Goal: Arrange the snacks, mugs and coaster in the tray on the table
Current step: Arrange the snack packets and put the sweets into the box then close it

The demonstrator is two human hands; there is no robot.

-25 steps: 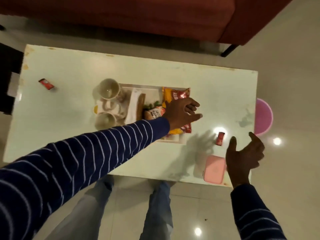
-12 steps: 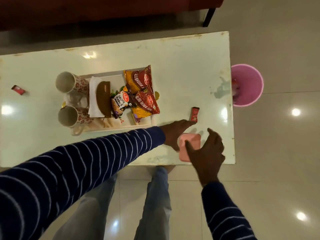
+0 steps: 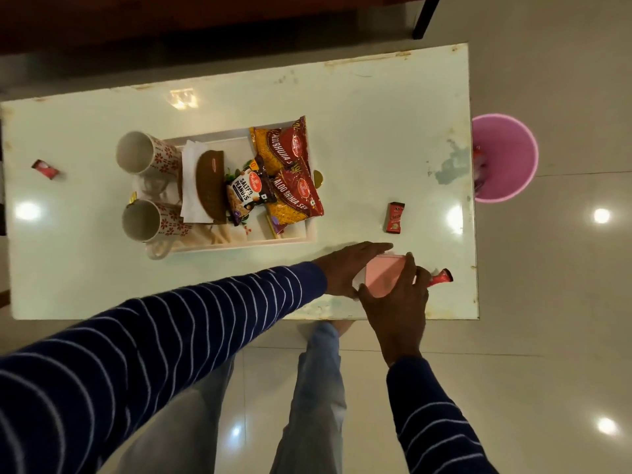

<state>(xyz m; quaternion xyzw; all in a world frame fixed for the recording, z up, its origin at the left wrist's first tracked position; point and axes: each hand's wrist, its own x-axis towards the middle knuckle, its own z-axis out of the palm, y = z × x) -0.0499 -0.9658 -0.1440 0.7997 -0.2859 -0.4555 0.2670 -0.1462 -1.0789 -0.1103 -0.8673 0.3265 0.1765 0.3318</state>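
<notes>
Done: white rectangular tray [image 3: 239, 246] at the desk's [image 3: 376, 131] middle already holds two patterned mugs [image 3: 143, 186] and snack packets [image 3: 290, 176].
Left: pink square coaster [image 3: 383, 278], near the desk's front edge.
Left hand [image 3: 349, 268]: fingers straight, against the coaster.
Right hand [image 3: 396, 295]: fingers curled over the coaster.
Loose: small red sachet [image 3: 395, 217] toward the right edge.

Pale green worktop [image 3: 376, 131]. White tray [image 3: 212, 140]. White mugs [image 3: 147, 153] with red flower print. Red-and-yellow snack bags [image 3: 294, 186]. Pink coaster [image 3: 384, 277]. Small red sachets [image 3: 395, 217]. Pink bin [image 3: 509, 159]. Navy sleeves [image 3: 171, 336] with thin white stripes.
</notes>
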